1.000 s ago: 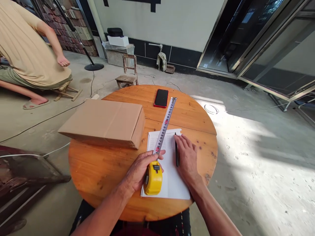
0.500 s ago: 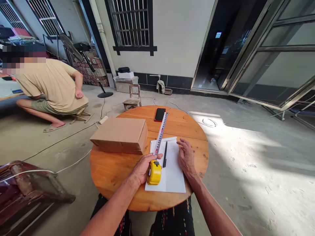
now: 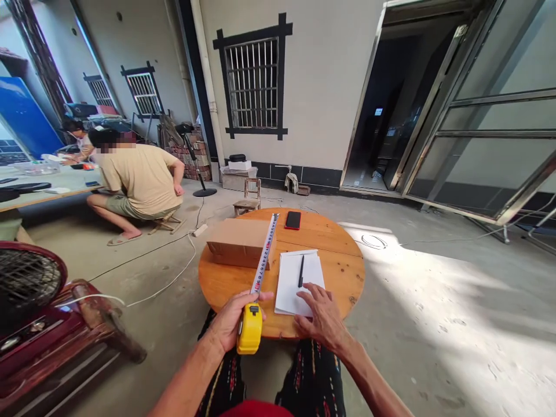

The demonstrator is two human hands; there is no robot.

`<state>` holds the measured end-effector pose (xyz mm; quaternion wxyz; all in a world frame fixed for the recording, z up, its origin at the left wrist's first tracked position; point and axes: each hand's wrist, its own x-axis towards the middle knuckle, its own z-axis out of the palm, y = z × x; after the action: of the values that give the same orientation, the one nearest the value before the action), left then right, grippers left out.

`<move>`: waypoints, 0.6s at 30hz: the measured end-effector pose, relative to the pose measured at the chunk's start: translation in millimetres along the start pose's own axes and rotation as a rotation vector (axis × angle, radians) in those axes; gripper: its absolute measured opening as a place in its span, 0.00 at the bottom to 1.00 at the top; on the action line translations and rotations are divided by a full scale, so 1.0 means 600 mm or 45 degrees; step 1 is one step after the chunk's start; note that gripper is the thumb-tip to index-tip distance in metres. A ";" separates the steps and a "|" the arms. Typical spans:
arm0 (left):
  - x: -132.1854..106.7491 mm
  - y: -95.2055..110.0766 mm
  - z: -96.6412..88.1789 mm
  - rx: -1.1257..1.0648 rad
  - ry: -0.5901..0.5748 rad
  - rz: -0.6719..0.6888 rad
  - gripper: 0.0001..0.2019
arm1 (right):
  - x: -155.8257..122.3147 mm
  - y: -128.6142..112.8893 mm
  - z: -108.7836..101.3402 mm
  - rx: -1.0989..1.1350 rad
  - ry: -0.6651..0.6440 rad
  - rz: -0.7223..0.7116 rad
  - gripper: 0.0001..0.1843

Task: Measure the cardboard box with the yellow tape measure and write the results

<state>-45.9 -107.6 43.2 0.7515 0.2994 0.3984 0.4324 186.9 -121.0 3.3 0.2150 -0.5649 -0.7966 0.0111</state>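
My left hand is closed around a yellow tape measure at the near edge of the round wooden table. Its white blade is pulled out and slants up and away, the tip passing in front of the right end of a brown cardboard box. My right hand has its fingers spread over the lower right of some white paper. Just beyond those fingertips a black pen lies on the paper. Toward the far edge rests a dark phone with a red rim.
A person in a tan shirt sits on a low stool at the left, beside another table. A red-framed fan stands near left. Cables cross the floor around a white power strip. A small wooden chair stands behind the table.
The tape measure in my left hand has moved left and nearer to me, its blade now across the box's end. My right hand has shifted from the paper's right edge onto its lower part, fingers spread.
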 end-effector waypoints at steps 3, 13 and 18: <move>-0.034 -0.003 -0.024 -0.011 0.024 0.033 0.07 | -0.005 -0.011 0.002 -0.112 -0.047 0.035 0.23; -0.110 0.006 -0.076 -0.059 0.044 0.130 0.06 | 0.004 -0.003 0.019 -0.182 0.018 0.081 0.16; -0.121 -0.001 -0.102 -0.080 0.066 0.120 0.07 | 0.002 -0.006 0.025 -0.199 0.097 0.103 0.17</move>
<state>-120.5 -165.7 36.7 0.7287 0.2826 0.3895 0.4873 178.2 -118.2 -8.9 0.1997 -0.6118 -0.7628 -0.0639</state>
